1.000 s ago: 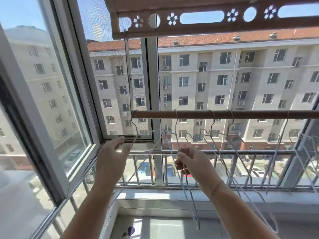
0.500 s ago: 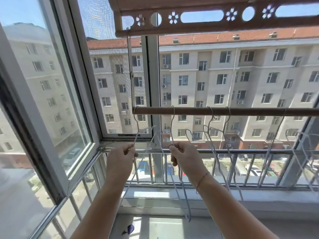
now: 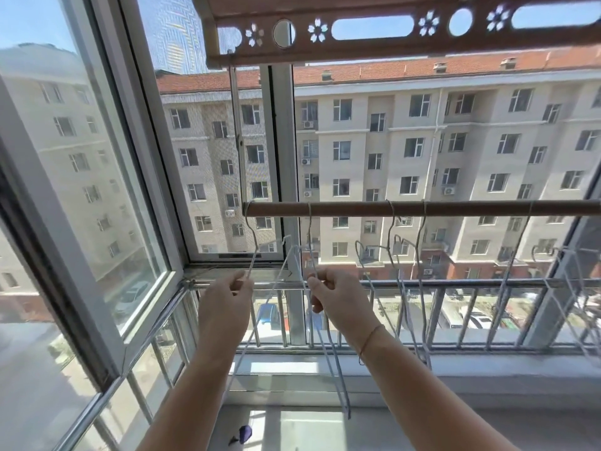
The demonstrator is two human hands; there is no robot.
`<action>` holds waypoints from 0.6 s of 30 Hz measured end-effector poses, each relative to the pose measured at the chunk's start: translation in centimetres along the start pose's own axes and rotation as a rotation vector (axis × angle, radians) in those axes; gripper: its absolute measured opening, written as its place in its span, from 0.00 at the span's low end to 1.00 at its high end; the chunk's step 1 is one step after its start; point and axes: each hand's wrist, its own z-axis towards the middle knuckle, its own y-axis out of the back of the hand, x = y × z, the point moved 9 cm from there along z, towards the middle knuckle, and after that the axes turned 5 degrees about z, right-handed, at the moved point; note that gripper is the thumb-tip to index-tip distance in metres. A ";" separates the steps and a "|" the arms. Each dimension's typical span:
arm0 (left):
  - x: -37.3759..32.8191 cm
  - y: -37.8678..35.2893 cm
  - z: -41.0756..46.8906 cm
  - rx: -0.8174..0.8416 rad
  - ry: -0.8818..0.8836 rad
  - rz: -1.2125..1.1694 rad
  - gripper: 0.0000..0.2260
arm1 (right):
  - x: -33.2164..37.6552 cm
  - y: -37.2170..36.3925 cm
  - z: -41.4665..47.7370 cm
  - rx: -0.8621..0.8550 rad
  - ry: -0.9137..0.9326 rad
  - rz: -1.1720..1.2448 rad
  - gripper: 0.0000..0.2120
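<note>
First hanger [image 3: 254, 252] and second hanger [image 3: 310, 229] hang at the rod's [image 3: 357, 208] left end. Below the rod, the left grip [image 3: 227, 301] pinches the first hanger's neck and the right grip [image 3: 341, 301] pinches the second's. Judged light, springy, tangle-prone wire; the neck offers the surest hold.

Body noted: two bare forearms, one wrist cord.
The left grip [image 3: 226, 307] and right grip [image 3: 341, 304] are seen uncovered, with forearms bare down to the lower frame edge. A thin reddish cord bracelet [image 3: 369, 340] is worn at the right wrist; a short loose end is seen hanging from it.
</note>
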 end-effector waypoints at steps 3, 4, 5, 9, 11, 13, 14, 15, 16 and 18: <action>-2.4 1.6 -1.0 -0.124 -0.096 0.031 0.17 | 1.2 1.7 -0.7 -0.048 0.090 -0.161 0.11; -4.0 1.9 -1.7 -0.147 -0.148 -0.002 0.16 | 1.9 2.8 -1.2 -0.084 0.133 -0.195 0.11; -5.6 2.1 -2.4 -0.150 -0.197 -0.044 0.14 | 2.9 4.1 -1.7 -0.125 0.182 -0.222 0.10; -11.4 -1.0 -5.4 0.065 -0.302 -0.191 0.11 | 5.5 10.2 -3.3 -0.338 0.328 -0.283 0.11; -13.7 -4.2 -6.8 0.221 -0.320 -0.235 0.12 | 5.4 13.2 -3.5 -0.438 0.332 -0.306 0.10; -15.2 -7.5 -7.8 0.345 -0.311 -0.266 0.16 | 4.3 15.4 -3.3 -0.480 0.272 -0.313 0.09; -15.5 -9.0 -8.0 0.389 -0.285 -0.278 0.17 | 3.5 16.1 -3.2 -0.478 0.231 -0.305 0.09; -15.6 -10.3 -8.0 0.413 -0.247 -0.284 0.18 | 2.7 16.5 -3.0 -0.465 0.188 -0.290 0.09; -15.5 -11.5 -7.9 0.423 -0.195 -0.284 0.19 | 1.8 16.8 -2.9 -0.447 0.148 -0.275 0.09; -14.6 -13.3 -7.4 0.431 -0.051 -0.286 0.19 | 0.4 17.0 -2.7 -0.404 0.081 -0.252 0.11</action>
